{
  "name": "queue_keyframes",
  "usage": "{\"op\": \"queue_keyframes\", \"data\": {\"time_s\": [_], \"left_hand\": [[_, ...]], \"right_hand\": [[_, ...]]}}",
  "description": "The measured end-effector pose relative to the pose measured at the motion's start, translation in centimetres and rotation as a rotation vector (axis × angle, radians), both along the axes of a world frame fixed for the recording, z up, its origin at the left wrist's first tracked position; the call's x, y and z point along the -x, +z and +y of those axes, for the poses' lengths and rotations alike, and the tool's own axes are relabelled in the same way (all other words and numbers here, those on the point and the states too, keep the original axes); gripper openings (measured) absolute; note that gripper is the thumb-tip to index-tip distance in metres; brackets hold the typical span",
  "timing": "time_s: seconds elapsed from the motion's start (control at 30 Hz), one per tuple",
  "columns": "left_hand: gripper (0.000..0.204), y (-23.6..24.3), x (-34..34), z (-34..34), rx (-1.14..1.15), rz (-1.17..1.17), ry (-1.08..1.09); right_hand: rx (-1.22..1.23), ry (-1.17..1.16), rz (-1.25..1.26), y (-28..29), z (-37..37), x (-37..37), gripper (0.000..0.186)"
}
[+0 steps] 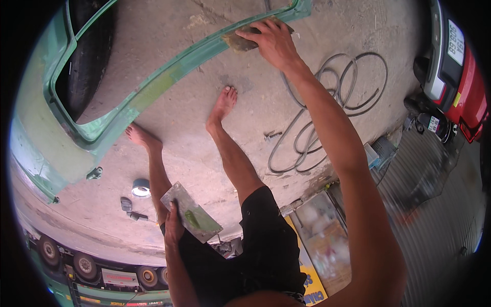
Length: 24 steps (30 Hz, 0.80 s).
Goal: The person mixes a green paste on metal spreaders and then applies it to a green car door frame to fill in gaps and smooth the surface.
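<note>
My left hand (pixel 174 226), low in the view near my knee, grips a flat rectangular plate (pixel 204 227) by its edge. A smear of green paste (pixel 192 218) lies on that plate. My right arm reaches far forward. Its hand (pixel 276 42) is closed on a flat brownish spreader (pixel 240 43), which rests against the narrow rail of a green vehicle body panel (pixel 161 82). Patches of lighter green show along this rail. The panel curves around a large window-like opening at the left.
A black tyre (pixel 92 61) stands behind the panel. Coiled hose (pixel 299 138) lies on the concrete floor at the right. A roll of tape (pixel 141 188) sits near my left foot. A red vehicle (pixel 468 105) is at the far right, a truck with several wheels (pixel 86 266) at lower left.
</note>
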<state>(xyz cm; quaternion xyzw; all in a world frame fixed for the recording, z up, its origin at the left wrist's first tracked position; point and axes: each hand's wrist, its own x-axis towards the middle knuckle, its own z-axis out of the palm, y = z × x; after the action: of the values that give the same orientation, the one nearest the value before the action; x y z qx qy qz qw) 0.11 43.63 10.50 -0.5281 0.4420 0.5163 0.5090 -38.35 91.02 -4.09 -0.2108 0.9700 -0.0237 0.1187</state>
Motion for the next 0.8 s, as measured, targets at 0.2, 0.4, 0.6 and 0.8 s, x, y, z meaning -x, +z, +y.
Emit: {"op": "queue_keyframes", "data": {"time_s": [0.2,0.4,0.6,0.8], "left_hand": [[0.09,1.0,2.3,1.5,0.038,0.001,-0.112],[0.079,0.3,2.2,1.8,0.036,0.023,-0.129],[0.081,1.3,2.4,1.4,0.077,0.026,0.008],[0.079,1.6,2.8,0.3,0.049,-0.003,-0.101]], "right_hand": [[-0.001,-0.037,-0.04,-0.8,0.6,-1.3,0.065],[-0.025,0.012,-0.045,-2.9,3.9,-7.9,0.075],[-0.092,-0.057,-0.247,-0.5,3.5,-12.3,0.059],[-0.023,-0.006,-0.037,2.2,1.5,-6.9,0.064]]}}
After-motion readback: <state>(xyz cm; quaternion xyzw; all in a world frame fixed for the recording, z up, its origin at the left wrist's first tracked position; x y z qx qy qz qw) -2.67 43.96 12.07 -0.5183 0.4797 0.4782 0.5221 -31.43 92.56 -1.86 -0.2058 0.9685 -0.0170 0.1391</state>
